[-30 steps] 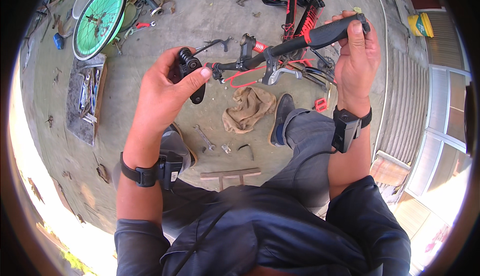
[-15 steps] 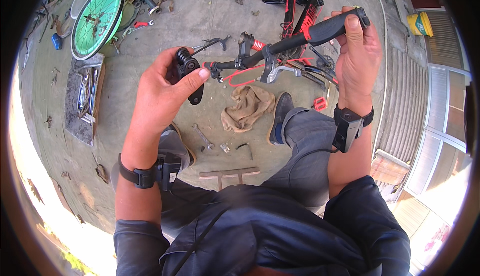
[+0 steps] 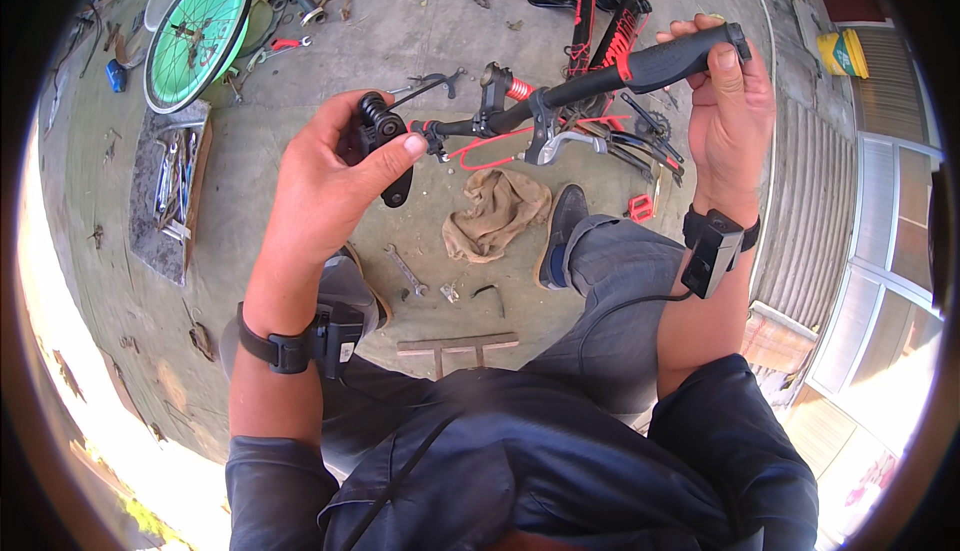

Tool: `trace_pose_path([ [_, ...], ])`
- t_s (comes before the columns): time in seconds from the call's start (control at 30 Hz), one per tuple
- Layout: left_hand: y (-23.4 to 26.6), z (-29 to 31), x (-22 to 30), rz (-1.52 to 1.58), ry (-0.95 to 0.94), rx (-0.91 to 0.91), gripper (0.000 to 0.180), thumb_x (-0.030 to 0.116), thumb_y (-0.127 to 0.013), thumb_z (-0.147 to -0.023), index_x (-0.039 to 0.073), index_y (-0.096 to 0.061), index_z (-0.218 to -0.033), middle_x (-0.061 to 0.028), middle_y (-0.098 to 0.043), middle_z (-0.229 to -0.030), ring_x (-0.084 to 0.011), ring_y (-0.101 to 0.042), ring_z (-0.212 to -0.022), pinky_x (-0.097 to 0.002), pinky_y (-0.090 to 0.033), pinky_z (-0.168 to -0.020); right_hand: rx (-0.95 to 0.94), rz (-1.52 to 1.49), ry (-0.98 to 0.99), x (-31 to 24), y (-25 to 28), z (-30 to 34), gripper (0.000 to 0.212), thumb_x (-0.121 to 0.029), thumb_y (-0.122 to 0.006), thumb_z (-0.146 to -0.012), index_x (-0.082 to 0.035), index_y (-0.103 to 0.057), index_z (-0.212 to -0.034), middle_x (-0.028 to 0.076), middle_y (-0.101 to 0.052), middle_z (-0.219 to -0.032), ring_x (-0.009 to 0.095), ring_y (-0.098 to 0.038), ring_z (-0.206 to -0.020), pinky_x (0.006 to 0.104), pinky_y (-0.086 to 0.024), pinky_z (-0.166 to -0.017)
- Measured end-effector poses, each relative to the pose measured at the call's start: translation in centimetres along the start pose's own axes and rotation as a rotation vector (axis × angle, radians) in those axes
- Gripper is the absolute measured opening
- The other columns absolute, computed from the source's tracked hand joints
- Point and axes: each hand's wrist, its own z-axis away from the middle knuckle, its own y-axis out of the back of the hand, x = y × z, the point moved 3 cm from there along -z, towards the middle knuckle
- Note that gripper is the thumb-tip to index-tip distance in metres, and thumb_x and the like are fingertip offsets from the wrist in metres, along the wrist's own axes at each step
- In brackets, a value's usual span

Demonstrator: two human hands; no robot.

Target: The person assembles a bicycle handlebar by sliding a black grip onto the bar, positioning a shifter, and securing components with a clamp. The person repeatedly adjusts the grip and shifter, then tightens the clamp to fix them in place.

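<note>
I see the bicycle handlebar point(image 3: 560, 101) held up in front of the chest, above the concrete floor point(image 3: 420, 31). Right hand point(image 3: 725, 111) is wrapped around the black rubber grip point(image 3: 665, 63) at the bar's right end, thumb on top. Left hand point(image 3: 325, 181) is clamped on a black shifter unit point(image 3: 380, 141) at the bar's left end, thumb pressing its lever body. Hands well apart, one at each end. A silver brake lever point(image 3: 560, 143) hangs under the bar mid-span, just beside the stem clamp point(image 3: 495, 86).

My read: the shifter is being worked along or off the bar end. To do it well I'd keep the right hand locked as the anchor, hold the bar level, and twist the shifter in small turns while pulling in line with the bar, not at an angle. Cannot tell if its clamp bolt is loose; check that first.

Below: a tan rag point(image 3: 495, 213), a wrench point(image 3: 405, 269), a green-rimmed wheel point(image 3: 195, 36) far left.
</note>
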Motion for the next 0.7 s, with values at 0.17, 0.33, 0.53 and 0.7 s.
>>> trace_pose_path([
  [0.17,-0.1,0.0,-0.1,0.014,0.003,-0.005,0.050,0.024,-0.087,-0.086,-0.003,-0.063,-0.122,0.0006,-0.066,-0.091,-0.0063,-0.059,-0.080,-0.0234,-0.051,-0.070,0.047,0.027,-0.020,0.4,0.2,-0.1,0.040,-0.027,-0.071,-0.100,0.005,-0.062,-0.122,0.014,-0.072,-0.105,0.023,-0.071,-0.100,0.0358,-0.057,-0.092],
  [0.33,0.0,0.1,-0.1,0.019,0.005,-0.003,0.050,0.024,-0.087,-0.086,-0.003,-0.063,-0.122,0.0007,-0.067,-0.092,-0.0062,-0.059,-0.080,-0.0233,-0.051,-0.070,0.290,0.048,0.060,0.3,1.5,-0.9,0.040,-0.030,-0.073,-0.099,0.002,-0.062,-0.118,0.009,-0.069,-0.097,0.021,-0.068,-0.092,0.0354,-0.055,-0.088],
  [0.53,0.0,0.1,0.1,0.016,0.011,0.005,0.049,0.022,-0.086,-0.087,-0.003,-0.063,-0.123,0.0003,-0.067,-0.091,-0.0068,-0.060,-0.080,-0.0231,-0.050,-0.070,0.142,-0.173,0.021,-1.8,1.7,-0.5,0.054,-0.048,-0.071,-0.096,-0.001,-0.063,-0.120,0.010,-0.066,-0.101,0.026,-0.064,-0.092,0.0371,-0.051,-0.089],
  [0.7,0.4,0.1,0.3,0.093,-0.012,0.009,0.049,0.022,-0.084,-0.089,-0.005,-0.062,-0.123,-0.0008,-0.068,-0.092,-0.0080,-0.062,-0.081,-0.0230,-0.050,-0.074,-0.462,-0.449,-0.061,-2.9,-2.5,2.1,0.079,-0.068,-0.071,-0.086,0.005,-0.064,-0.116,0.015,-0.065,-0.096,0.020,-0.064,-0.076,0.0293,-0.052,-0.066],
])
